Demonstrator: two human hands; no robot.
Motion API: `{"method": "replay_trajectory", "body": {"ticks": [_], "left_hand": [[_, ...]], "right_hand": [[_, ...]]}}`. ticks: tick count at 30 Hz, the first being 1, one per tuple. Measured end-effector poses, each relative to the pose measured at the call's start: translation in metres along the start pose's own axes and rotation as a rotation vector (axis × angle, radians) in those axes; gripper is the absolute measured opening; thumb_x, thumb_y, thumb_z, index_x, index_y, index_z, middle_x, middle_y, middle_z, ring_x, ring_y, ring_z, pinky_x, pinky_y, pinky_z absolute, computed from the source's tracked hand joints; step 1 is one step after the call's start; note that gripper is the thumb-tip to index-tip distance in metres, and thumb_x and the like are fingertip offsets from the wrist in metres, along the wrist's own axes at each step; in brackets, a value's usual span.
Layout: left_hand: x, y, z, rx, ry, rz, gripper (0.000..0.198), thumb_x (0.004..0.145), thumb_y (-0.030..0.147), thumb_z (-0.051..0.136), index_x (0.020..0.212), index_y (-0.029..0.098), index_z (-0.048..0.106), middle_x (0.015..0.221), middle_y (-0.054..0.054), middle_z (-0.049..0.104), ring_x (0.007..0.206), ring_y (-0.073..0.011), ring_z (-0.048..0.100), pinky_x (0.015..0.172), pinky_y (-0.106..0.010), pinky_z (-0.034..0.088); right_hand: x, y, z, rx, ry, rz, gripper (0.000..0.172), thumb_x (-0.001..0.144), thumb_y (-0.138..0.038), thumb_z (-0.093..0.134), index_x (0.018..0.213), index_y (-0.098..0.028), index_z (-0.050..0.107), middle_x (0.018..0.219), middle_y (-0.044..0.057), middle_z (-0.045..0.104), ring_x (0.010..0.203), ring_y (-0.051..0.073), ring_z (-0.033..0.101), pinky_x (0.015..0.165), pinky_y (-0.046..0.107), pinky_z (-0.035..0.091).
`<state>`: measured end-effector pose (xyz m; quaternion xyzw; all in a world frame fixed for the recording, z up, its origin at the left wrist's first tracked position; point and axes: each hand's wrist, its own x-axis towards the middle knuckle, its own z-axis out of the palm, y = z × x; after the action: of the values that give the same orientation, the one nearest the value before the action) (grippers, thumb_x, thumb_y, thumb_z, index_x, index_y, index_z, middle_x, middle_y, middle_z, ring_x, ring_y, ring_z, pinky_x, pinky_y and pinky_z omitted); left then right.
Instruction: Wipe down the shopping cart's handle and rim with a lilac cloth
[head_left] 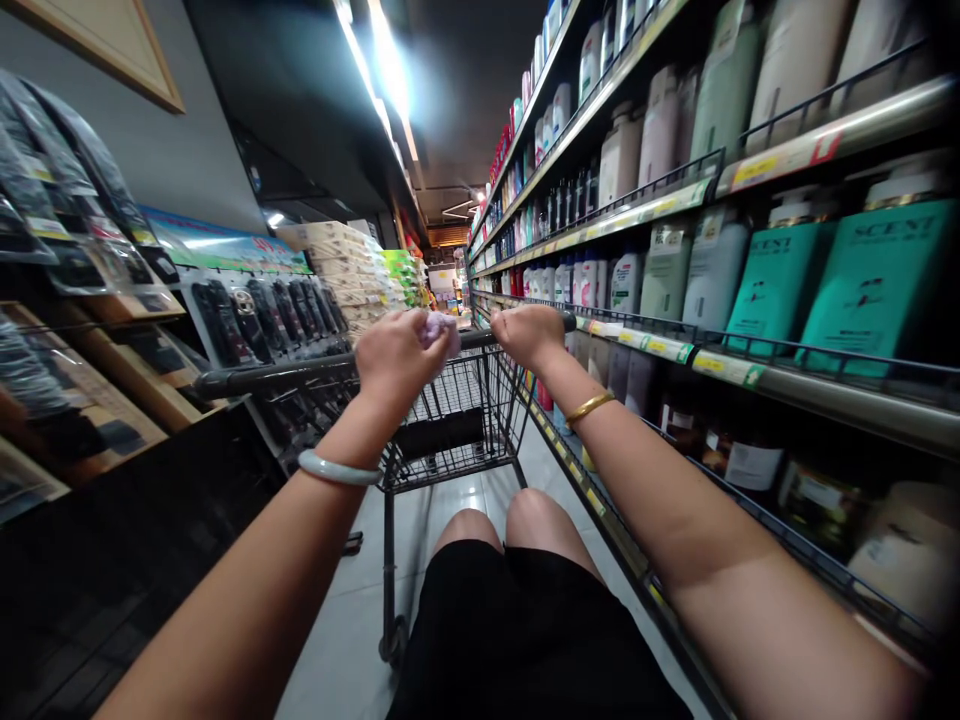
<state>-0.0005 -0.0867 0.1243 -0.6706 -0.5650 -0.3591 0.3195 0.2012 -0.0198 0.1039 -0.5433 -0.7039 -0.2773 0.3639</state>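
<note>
Both my hands grip the dark handle bar [285, 376] of a wire shopping cart [457, 420] in a shop aisle. My left hand [397, 355] is closed round the bar and also holds a small pale purple thing [441, 328] against it; I cannot make out what it is. That wrist wears a pale bangle [337, 469]. My right hand [531, 333] is closed on the bar's right part, with a gold bangle [589, 407] on the wrist. A dark object [439, 432] lies in the cart basket.
Shelves of bottles and teal boxes [780, 275] run close along the right. On the left hang packaged goods [255, 315] on racks, with stacked paper packs [352, 265] further on. The tiled floor [457, 495] leads down the narrow aisle. My knees [502, 525] show below the cart.
</note>
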Motion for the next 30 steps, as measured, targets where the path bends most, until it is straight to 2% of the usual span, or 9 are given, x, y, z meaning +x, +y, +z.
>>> {"method": "replay_trajectory", "body": {"ticks": [6, 9, 13, 15, 17, 19, 22, 27, 30], "left_hand": [[0.009, 0.032, 0.016, -0.079, -0.017, 0.127, 0.043, 0.094, 0.06, 0.05, 0.098, 0.022, 0.07, 0.1, -0.012, 0.072, 0.085, -0.0264, 0.064, 0.066, -0.035, 0.039], [0.028, 0.016, 0.016, -0.157, -0.147, 0.166, 0.045, 0.092, 0.063, 0.052, 0.099, 0.023, 0.071, 0.097, -0.011, 0.073, 0.083, -0.0258, 0.064, 0.066, -0.036, 0.041], [0.04, -0.007, 0.012, -0.323, -0.374, -0.028, 0.044, 0.09, 0.064, 0.055, 0.096, 0.023, 0.072, 0.083, -0.009, 0.072, 0.072, -0.0236, 0.063, 0.063, -0.036, 0.044], [0.028, -0.005, 0.013, -0.226, -0.256, -0.04, 0.047, 0.093, 0.064, 0.051, 0.099, 0.022, 0.072, 0.089, -0.012, 0.073, 0.078, -0.0262, 0.064, 0.067, -0.038, 0.045], [0.007, 0.002, 0.015, -0.067, -0.045, 0.057, 0.051, 0.097, 0.064, 0.046, 0.107, 0.021, 0.072, 0.103, -0.017, 0.071, 0.092, -0.0306, 0.065, 0.076, -0.041, 0.045], [-0.011, 0.008, 0.016, 0.008, 0.048, 0.183, 0.053, 0.1, 0.063, 0.042, 0.117, 0.021, 0.07, 0.111, -0.019, 0.069, 0.102, -0.0324, 0.063, 0.083, -0.042, 0.044], [-0.014, 0.004, 0.012, 0.02, 0.019, 0.241, 0.052, 0.101, 0.062, 0.04, 0.116, 0.021, 0.07, 0.11, -0.017, 0.069, 0.1, -0.0306, 0.063, 0.08, -0.039, 0.042], [0.015, -0.014, 0.001, -0.045, -0.162, -0.009, 0.053, 0.098, 0.068, 0.043, 0.096, 0.023, 0.07, 0.089, -0.01, 0.071, 0.077, -0.0258, 0.062, 0.061, -0.035, 0.032], [0.006, -0.011, 0.007, 0.011, -0.028, 0.01, 0.05, 0.1, 0.063, 0.043, 0.098, 0.022, 0.071, 0.092, -0.012, 0.071, 0.081, -0.0269, 0.062, 0.064, -0.036, 0.034]], "right_hand": [[-0.002, 0.008, -0.002, -0.062, -0.004, 0.003, 0.068, 0.104, -0.044, 0.021, 0.094, -0.015, 0.082, 0.093, 0.014, 0.08, 0.079, 0.024, 0.071, 0.063, 0.033, 0.031], [-0.003, 0.013, -0.002, -0.079, -0.011, -0.048, 0.069, 0.105, -0.046, 0.02, 0.095, -0.017, 0.082, 0.094, 0.012, 0.08, 0.079, 0.023, 0.071, 0.062, 0.033, 0.029], [-0.003, 0.014, -0.001, -0.065, -0.014, -0.064, 0.072, 0.105, -0.048, 0.018, 0.093, -0.02, 0.082, 0.092, 0.011, 0.08, 0.078, 0.022, 0.069, 0.062, 0.032, 0.029], [-0.003, 0.013, -0.001, -0.055, -0.014, -0.053, 0.07, 0.105, -0.047, 0.018, 0.093, -0.021, 0.083, 0.093, 0.01, 0.08, 0.078, 0.022, 0.069, 0.063, 0.032, 0.03], [-0.002, 0.011, -0.002, -0.051, -0.013, -0.033, 0.07, 0.105, -0.046, 0.019, 0.094, -0.019, 0.083, 0.093, 0.011, 0.08, 0.078, 0.022, 0.068, 0.063, 0.033, 0.031], [-0.003, 0.01, -0.002, -0.054, -0.013, -0.02, 0.069, 0.105, -0.045, 0.02, 0.094, -0.017, 0.082, 0.094, 0.013, 0.08, 0.078, 0.022, 0.068, 0.064, 0.033, 0.031], [-0.003, 0.012, -0.004, -0.054, -0.02, -0.032, 0.07, 0.104, -0.046, 0.02, 0.092, -0.016, 0.082, 0.094, 0.014, 0.08, 0.078, 0.022, 0.068, 0.063, 0.034, 0.03], [-0.003, 0.015, -0.003, -0.035, -0.022, -0.071, 0.073, 0.104, -0.049, 0.017, 0.091, -0.018, 0.081, 0.093, 0.013, 0.08, 0.078, 0.023, 0.069, 0.061, 0.033, 0.027], [-0.003, 0.014, -0.001, -0.041, -0.002, -0.051, 0.07, 0.104, -0.047, 0.019, 0.092, -0.019, 0.082, 0.091, 0.012, 0.08, 0.077, 0.024, 0.069, 0.061, 0.033, 0.026]]}}
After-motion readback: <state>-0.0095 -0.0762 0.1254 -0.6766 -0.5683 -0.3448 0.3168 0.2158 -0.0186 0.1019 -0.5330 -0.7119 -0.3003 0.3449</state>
